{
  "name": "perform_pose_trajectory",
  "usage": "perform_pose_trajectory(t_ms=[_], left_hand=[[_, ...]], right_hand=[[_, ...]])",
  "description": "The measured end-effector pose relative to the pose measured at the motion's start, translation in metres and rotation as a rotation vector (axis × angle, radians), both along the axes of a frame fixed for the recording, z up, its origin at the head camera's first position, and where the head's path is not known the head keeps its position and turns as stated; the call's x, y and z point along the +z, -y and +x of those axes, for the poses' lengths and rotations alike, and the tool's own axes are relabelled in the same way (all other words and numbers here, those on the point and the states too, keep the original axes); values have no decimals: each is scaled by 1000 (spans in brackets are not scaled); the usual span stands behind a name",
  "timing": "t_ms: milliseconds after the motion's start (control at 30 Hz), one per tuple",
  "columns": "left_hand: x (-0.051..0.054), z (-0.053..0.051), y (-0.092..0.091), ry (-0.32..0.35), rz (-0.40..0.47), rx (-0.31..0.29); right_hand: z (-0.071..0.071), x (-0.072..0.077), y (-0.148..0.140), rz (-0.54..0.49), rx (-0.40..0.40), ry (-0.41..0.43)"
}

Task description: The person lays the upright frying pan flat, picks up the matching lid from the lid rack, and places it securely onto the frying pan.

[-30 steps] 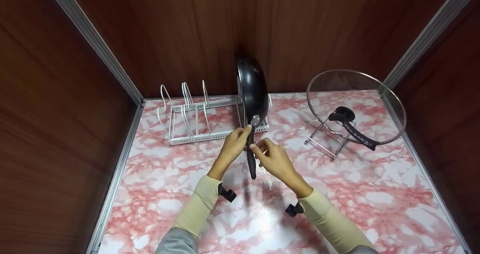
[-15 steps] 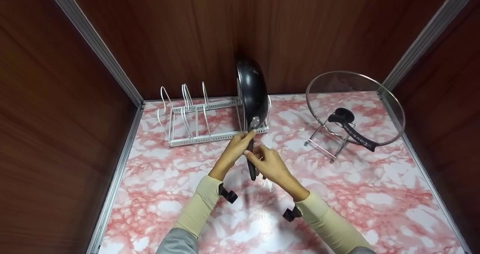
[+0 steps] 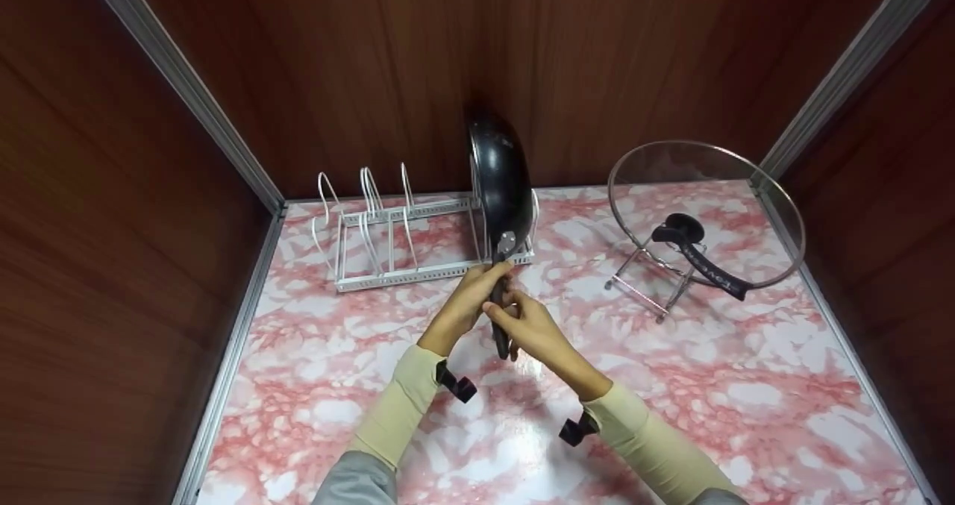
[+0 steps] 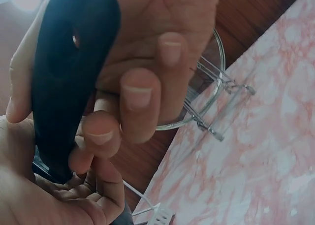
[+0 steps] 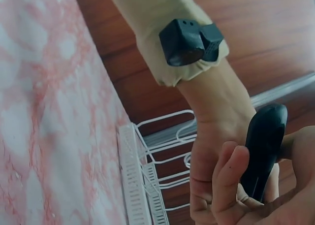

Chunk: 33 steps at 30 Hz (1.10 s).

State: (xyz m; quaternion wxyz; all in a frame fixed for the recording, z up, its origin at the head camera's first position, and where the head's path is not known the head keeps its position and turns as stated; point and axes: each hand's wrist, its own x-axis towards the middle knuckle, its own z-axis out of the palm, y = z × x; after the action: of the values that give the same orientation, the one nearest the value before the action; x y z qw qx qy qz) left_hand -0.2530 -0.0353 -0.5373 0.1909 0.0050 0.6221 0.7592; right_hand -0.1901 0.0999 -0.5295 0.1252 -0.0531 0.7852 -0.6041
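A black frying pan (image 3: 505,177) stands on its edge in the right end of the white wire rack (image 3: 418,273), its underside facing right. Its black handle (image 3: 501,343) points toward me. My left hand (image 3: 464,301) grips the handle close to the pan, thumb along the top. Lower down, my right hand (image 3: 536,331) holds the same handle between thumb and fingers. In the left wrist view the handle (image 4: 69,52) runs between both hands, its hanging hole visible. The right wrist view shows the handle's end (image 5: 268,131) with fingers of both hands around it.
To the right, a glass lid (image 3: 716,184) with a black handle (image 3: 709,266) leans on a small metal stand (image 3: 638,290). Several white dividers rise from the rack's left part. Dark wood panels (image 3: 336,65) enclose the red-and-white marbled table (image 3: 358,356) at the back and sides.
Both hands have slid slightly down the handle toward me. My right hand has moved a little left and now closes more around the handle. The pan stays about where it was.
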Motion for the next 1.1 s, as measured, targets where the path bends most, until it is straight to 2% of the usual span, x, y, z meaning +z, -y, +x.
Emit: perform_pose_trajectory(t_ms=[100,233,400,567,900,1100], left_hand=[[-1,-1,-2,61,78,6],[-1,-2,-3,126,139,30],[1,-3,-5,155,196,36],[3,-4,-6,157,254,28],[2,-6,-4,180,280,6],[3,-6,-5,228,297,-10]], right_hand=[[0,0,1,-43,-16,42],[0,0,4,-127,-33,97],[2,2,8,-271,-35,189],[3,3,9,-386,6,252],[5,0,14,-455,64,337],[8,0,22,-478,52,377]])
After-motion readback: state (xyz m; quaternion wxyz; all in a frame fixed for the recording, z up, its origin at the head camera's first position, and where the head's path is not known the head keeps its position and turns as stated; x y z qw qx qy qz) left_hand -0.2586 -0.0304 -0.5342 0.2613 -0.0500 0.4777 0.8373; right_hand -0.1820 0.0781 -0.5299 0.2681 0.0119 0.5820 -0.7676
